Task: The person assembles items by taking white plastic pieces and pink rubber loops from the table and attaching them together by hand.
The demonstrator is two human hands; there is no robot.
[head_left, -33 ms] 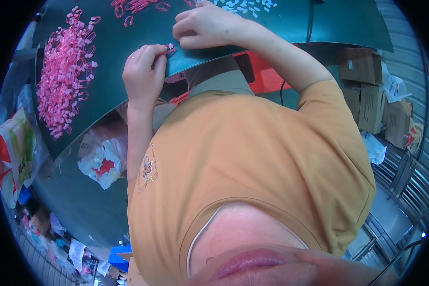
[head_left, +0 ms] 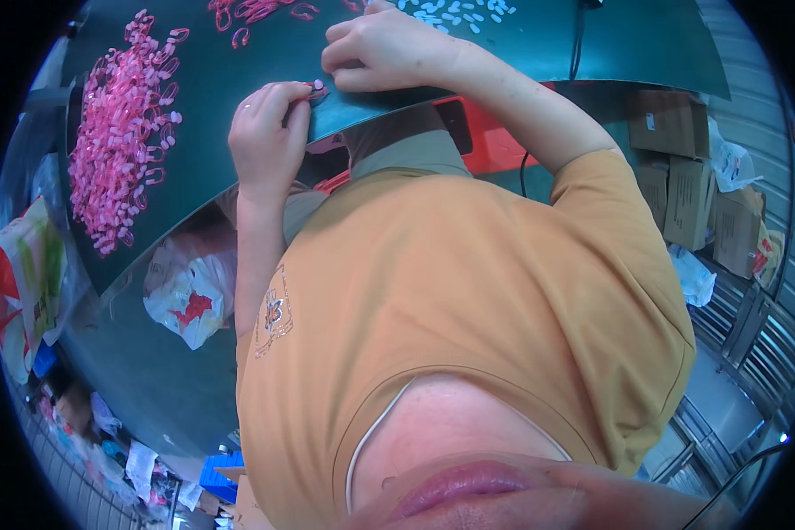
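My left hand (head_left: 271, 132) is over the near edge of the dark green table (head_left: 238, 75), thumb and fingers pinched on a small pink U-shaped clip (head_left: 319, 91) with a pale oval piece at its tip. My right hand (head_left: 375, 53) is just beyond and to the right, its fingers curled inward. What those fingers hold, if anything, is hidden. Small white oval pieces (head_left: 455, 15) lie scattered past my right wrist. Several pink clips without visible ovals (head_left: 254, 11) lie at the far edge of the view.
A big heap of pink clips with pale ovals (head_left: 119, 150) covers the table's left end. A black cable (head_left: 577, 44) crosses the table at the right. Below the edge are a red container (head_left: 495, 141) and a white plastic bag (head_left: 185, 300). Cardboard boxes (head_left: 667, 124) are stacked at right.
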